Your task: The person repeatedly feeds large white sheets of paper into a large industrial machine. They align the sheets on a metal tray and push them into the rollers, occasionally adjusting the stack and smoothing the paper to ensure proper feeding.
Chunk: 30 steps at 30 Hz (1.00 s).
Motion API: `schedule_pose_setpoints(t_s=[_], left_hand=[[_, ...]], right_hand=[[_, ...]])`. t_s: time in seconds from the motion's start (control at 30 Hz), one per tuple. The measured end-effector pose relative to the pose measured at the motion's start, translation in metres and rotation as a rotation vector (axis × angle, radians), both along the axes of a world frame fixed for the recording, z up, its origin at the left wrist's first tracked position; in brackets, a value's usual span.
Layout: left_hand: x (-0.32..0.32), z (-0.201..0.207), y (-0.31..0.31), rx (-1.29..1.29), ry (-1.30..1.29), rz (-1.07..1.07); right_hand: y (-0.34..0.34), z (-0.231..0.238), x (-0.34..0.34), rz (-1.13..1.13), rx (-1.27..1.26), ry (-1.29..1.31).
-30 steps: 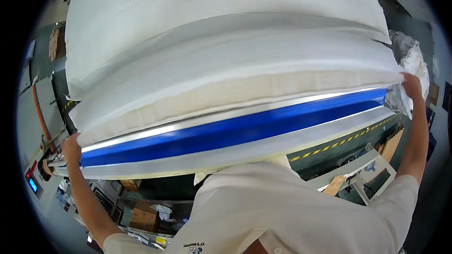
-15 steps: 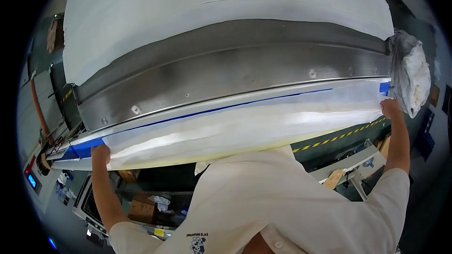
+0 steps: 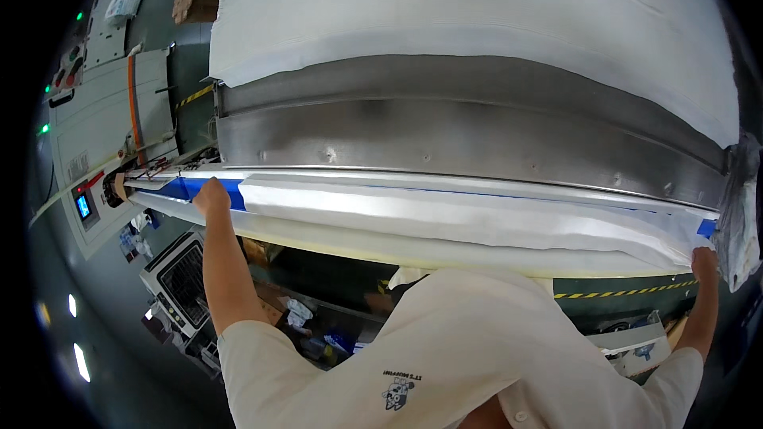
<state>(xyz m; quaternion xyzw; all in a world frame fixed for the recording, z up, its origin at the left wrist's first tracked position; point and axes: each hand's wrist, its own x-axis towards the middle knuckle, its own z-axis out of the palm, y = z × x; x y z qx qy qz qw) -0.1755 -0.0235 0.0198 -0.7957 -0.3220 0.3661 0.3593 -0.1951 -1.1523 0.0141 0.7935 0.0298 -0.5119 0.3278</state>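
Observation:
A long white cloth point(image 3: 445, 210) lies folded along a narrow pale bed point(image 3: 397, 250) in front of me, over a blue strip point(image 3: 238, 193) that shows at both ends. My left hand point(image 3: 212, 197) is closed at the blue strip, just left of the cloth's left end; what its fingers pinch is hidden. At the far right, my right hand point(image 3: 704, 262) grips the cloth's right corner, its fingertips partly hidden. Beyond the bed runs a curved grey metal panel point(image 3: 445, 135).
A broad white sheet point(image 3: 477, 8) covers the machine behind the metal panel. Crumpled clear plastic point(image 3: 743, 214) hangs at its right end. On the left stand a control box with a lit screen point(image 3: 83, 205) and an orange hose point(image 3: 133, 103). Below are a framed appliance point(image 3: 187, 278) and a white bench point(image 3: 628, 339).
My view has swung left. My left hand has left the cloth's left corner for the blue strip. The cloth now lies folded up, baring the bed's front; my right hand stays at its right end.

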Motion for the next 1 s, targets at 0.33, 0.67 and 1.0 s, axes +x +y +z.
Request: schedule_pose_setpoints(t_s=[0.33, 0.67, 1.0], left_hand=[[-0.005, -0.054, -0.137, -0.405, -0.445, -0.243], [-0.003, -0.074, -0.231, -0.772, -0.810, -0.277], [0.020, -0.069, -0.382, -1.280, -0.831, -0.560]], right_hand=[[0.016, 0.004, 0.011, -0.178, 0.047, -0.064], [0.004, 0.001, 0.006, -0.118, 0.007, -0.232], [0.017, -0.001, 0.012, 0.028, 0.207, -0.171]])
